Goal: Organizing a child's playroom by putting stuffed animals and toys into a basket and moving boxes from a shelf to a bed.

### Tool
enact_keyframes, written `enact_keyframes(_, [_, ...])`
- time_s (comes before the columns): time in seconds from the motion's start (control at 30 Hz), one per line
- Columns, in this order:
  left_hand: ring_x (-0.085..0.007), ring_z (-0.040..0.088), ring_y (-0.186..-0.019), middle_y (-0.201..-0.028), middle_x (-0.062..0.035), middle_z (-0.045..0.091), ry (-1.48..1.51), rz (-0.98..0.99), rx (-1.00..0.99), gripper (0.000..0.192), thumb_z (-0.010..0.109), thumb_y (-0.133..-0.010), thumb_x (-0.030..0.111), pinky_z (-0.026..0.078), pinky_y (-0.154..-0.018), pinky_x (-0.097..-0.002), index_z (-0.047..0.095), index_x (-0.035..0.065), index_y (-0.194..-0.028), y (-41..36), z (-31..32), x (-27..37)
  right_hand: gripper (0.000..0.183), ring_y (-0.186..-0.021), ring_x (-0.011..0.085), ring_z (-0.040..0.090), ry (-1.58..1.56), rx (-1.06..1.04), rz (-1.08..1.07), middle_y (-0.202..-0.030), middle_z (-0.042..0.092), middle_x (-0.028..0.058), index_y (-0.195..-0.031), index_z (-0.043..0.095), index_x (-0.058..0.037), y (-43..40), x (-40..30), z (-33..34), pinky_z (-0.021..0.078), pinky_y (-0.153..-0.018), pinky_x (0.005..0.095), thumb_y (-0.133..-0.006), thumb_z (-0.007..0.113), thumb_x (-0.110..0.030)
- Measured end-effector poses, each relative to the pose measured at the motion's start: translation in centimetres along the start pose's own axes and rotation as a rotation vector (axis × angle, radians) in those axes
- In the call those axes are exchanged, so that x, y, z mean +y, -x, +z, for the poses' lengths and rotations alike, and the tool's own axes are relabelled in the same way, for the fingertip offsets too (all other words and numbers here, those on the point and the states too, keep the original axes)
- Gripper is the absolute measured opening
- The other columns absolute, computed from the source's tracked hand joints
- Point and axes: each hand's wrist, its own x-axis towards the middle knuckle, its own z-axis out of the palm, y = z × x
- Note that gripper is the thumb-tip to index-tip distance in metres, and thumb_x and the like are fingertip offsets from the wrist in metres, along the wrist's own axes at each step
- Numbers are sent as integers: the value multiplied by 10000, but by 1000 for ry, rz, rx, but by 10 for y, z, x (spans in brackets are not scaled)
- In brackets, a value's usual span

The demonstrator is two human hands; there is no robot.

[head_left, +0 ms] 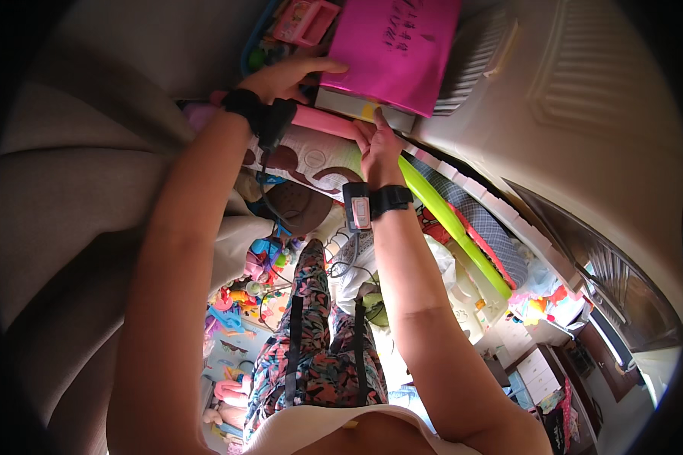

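Note:
A shiny magenta box [393,54] with handwriting on top stands at the upper middle, a pale side facing me. My left hand [287,77] lies at its left, thumb reaching over the lid's corner and other fingers partly hidden; whether it grips is unclear. My right hand [379,142] is at the box's near lower edge, its thumb against the pale side and its fingers beside a long pink object [327,122]. Both wrists wear black straps with small devices. Left of the box, a blue-rimmed bin [249,42] holds a pink plastic toy [304,21].
A lime-green plastic bar [455,219] slants down from my right hand beside a checked cloth item [481,227]. A beige sofa-like surface [79,199] fills the left. Many small toys [233,307] lie below. A pale ribbed panel [592,85] stands at right.

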Motion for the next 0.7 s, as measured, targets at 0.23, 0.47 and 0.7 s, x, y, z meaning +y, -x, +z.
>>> enact_keyframes(0.23, [-264, 468, -1228, -1376, -63, 453, 69, 10, 42, 735, 682, -793, 465, 446, -942, -478, 394, 187, -1409, -21, -6, -1, 307, -1082, 252, 551, -375, -379, 97, -1107, 613, 81, -1100, 587, -56, -41, -3, -1, 398, -1033, 380, -799, 647, -54])
enact_keyframes(0.47, [-268, 410, -1285, -1406, -86, 414, 228, 61, -58, 722, 659, -834, 388, 416, -967, -514, 341, 154, -1438, 13, 5, 27, 397, -1175, 278, 488, -332, -339, 103, -1198, 536, 85, -1166, 499, -65, -10, -11, -4, 344, -1055, 580, -802, 657, -75])
enact_keyframes(0.7, [-197, 458, -1234, -1357, -62, 470, 298, 211, 34, 747, 645, -836, 240, 433, -960, -407, 275, 106, -1471, 118, 33, 49, 350, -1090, 223, 559, -215, -508, -39, -1112, 593, 49, -1120, 557, -74, 70, -39, 17, 491, -928, 453, -780, 637, -67])
